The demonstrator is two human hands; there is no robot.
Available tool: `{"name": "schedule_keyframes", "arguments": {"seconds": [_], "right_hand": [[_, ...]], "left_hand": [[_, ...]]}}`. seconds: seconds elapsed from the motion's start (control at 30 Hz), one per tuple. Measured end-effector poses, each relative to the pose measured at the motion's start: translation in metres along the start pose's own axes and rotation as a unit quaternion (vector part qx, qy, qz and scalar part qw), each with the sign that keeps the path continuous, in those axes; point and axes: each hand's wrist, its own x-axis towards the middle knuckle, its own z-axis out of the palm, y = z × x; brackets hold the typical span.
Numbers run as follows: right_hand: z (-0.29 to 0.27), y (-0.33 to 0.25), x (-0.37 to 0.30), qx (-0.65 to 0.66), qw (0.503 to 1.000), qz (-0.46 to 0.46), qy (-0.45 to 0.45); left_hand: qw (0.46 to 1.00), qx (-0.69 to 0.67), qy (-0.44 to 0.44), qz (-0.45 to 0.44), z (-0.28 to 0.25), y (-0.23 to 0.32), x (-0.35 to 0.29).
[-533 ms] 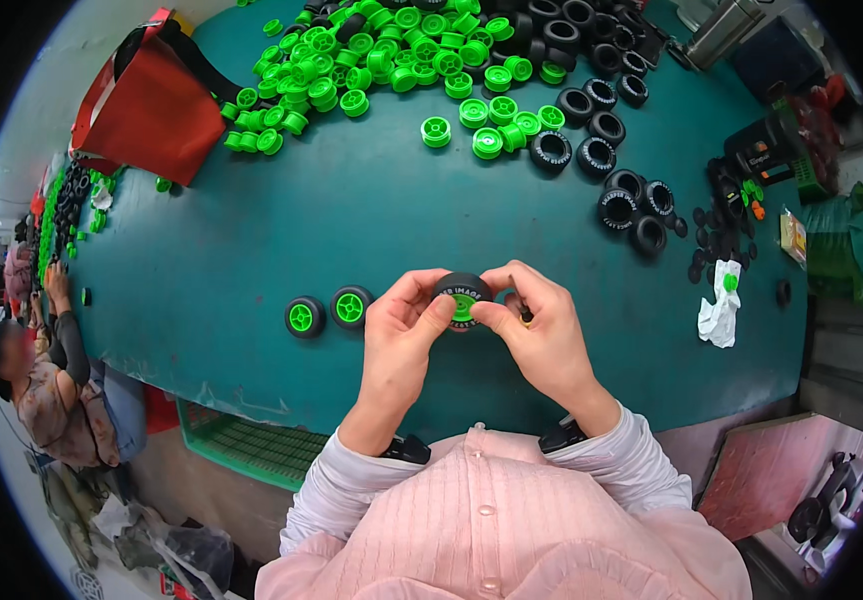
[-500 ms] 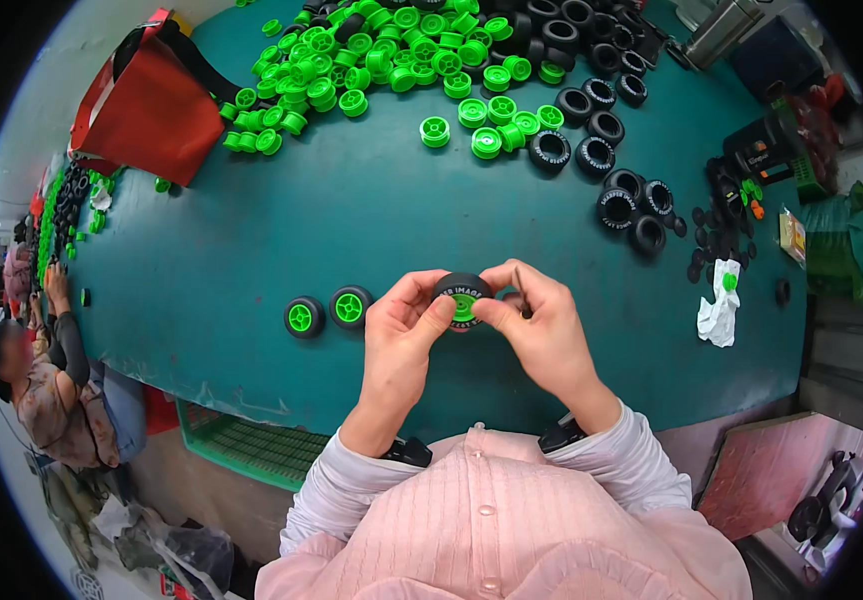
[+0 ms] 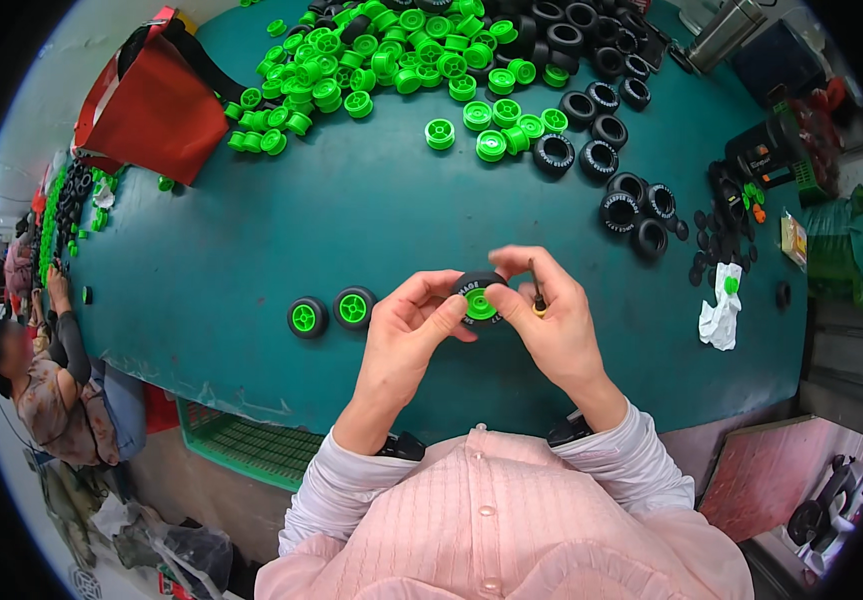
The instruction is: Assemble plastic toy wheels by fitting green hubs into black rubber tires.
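The toy wheel [image 3: 478, 297], a black tyre around a green hub, is held above the near part of the green bench [image 3: 251, 230], between both hands. The left hand [image 3: 406, 335] is closed around the wheel's left side, thumb and forefinger pinching the tyre. The right hand [image 3: 551, 320] is closed on the right side, its thumb pressing the green hub and its fingers curled behind; a small dark item shows between those fingers, too small to identify.

Two finished wheels [image 3: 331, 312] lie flat on the bench just left of the left hand. Farther away, a pile of green hubs [image 3: 391, 70] covers the far bench, with loose black tyres [image 3: 611, 150] to its right. A red bag [image 3: 146, 110] sits at the far left; a white rag [image 3: 719, 318] lies to the right. Another person [image 3: 46, 390] works at the left end.

Likely faults: uneven thumb pressure could seat the hub tilted in the tyre; a slack pinch could let the wheel slip and roll off the near edge.
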Motion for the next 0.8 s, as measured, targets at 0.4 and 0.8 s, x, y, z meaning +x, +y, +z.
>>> {"name": "schedule_keyframes", "arguments": {"seconds": [0.4, 0.8], "right_hand": [[0.004, -0.009, 0.004, 0.107, 0.99, 0.083, -0.035], [-0.001, -0.004, -0.007, 0.045, 0.994, 0.075, -0.062]], "left_hand": [[0.986, -0.164, 0.027, -0.016, 0.006, -0.008, -0.002], [1.0, -0.002, 0.009, -0.01, 0.003, 0.005, -0.011]]}}
